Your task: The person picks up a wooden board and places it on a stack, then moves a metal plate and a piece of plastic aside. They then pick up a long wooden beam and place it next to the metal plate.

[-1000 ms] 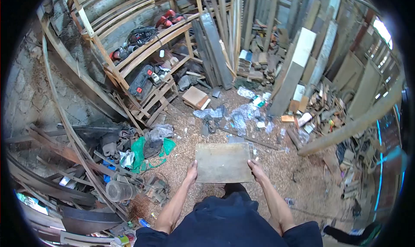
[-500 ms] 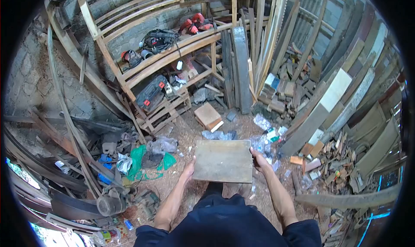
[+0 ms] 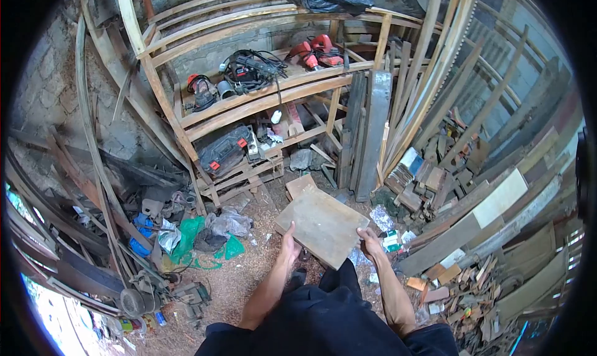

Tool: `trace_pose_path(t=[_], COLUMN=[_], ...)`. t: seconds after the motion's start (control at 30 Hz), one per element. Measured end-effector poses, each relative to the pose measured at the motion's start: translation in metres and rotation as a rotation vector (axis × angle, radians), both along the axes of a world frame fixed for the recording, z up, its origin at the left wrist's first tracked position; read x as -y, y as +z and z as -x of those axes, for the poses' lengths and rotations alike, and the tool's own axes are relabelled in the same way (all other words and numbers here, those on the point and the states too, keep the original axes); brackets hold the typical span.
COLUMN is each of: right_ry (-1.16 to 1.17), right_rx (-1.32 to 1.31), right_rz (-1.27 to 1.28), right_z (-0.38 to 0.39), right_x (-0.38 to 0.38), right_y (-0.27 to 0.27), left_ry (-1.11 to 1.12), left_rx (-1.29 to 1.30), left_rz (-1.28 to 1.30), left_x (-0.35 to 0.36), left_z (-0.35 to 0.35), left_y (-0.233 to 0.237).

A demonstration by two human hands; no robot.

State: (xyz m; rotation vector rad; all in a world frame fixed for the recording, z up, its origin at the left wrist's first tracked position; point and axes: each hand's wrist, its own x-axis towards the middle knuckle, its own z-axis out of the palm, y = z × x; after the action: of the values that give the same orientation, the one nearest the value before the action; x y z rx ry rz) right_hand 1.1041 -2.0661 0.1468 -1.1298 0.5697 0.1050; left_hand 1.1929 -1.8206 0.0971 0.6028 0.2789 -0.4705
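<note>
Board (image 3: 322,225) at centre frame, above sawdust floor (image 3: 239,278), long axis tilted from upper left to lower right. Clasped at lower-left edge by left hand (image 3: 290,243), at lower-right corner by right hand (image 3: 371,241); both equally near.

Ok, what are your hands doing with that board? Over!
Left hand, right hand: both hold the board by its edges. Board tilted, off the floor. Wooden block, leaning planks just ahead.

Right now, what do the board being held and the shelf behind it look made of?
The board looks like unfinished wood, perhaps plywood: flat, with a dull, stained grey-brown face. The shelf looks like bare pale timber: rough rails, no paint visible.
</note>
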Motion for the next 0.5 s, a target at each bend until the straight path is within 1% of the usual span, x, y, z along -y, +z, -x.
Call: trace_pose_path(t=[0.03,0.07,0.1,0.13,0.2,0.23,0.27,0.33,0.37,0.4,0.47,0.5], right_ry=[0.02,0.11,0.2,0.223,0.387,0.462,0.489,0.552,0.583,0.602,0.686,0.66], right_rx=[-0.003,0.031,0.068,0.067,0.005,0.035,0.018,-0.002,0.041,0.024,-0.085,-0.109], right_rz=[0.002,-0.081,-0.166,-0.169,-0.618,-0.592,-0.595,-0.409,-0.263,-0.266,0.249,0.116], right_z=[-0.009,-0.017,-0.029,-0.041,-0.072,-0.093,-0.114,-0.154,-0.173,-0.185,-0.202,-0.206], right_x=[0.008,0.017,0.026,0.039,0.072,0.087,0.098,0.109,0.116,0.126,0.144,0.15], right_y=[0.0,0.005,0.01,0.016,0.02,0.019,0.016,0.006,-0.003,-0.012,-0.034,-0.023], left_ry=[-0.034,-0.067,-0.061,-0.039,-0.066,-0.071,-0.041,-0.109,-0.12,-0.101,-0.112,-0.067], left_rx=[-0.072,-0.143,-0.164,-0.163,-0.159,-0.163,-0.174,-0.078,-0.105,-0.121,-0.174,-0.207], left_rz=[0.01,0.021,0.032,0.031,-0.084,-0.169,-0.166,-0.209,-0.231,-0.227,-0.214,-0.172], left_x=[0.0,0.0,0.004,0.007,0.015,0.021,0.029,0.048,0.061,0.078,0.103,0.115], left_z=[-0.013,-0.025,-0.037,-0.049,-0.072,-0.082,-0.091,-0.109,-0.115,-0.119,-0.126,-0.128], left_y=[-0.005,-0.01,-0.014,-0.019,-0.014,-0.011,-0.014,-0.021,-0.011,-0.007,-0.006,-0.023])
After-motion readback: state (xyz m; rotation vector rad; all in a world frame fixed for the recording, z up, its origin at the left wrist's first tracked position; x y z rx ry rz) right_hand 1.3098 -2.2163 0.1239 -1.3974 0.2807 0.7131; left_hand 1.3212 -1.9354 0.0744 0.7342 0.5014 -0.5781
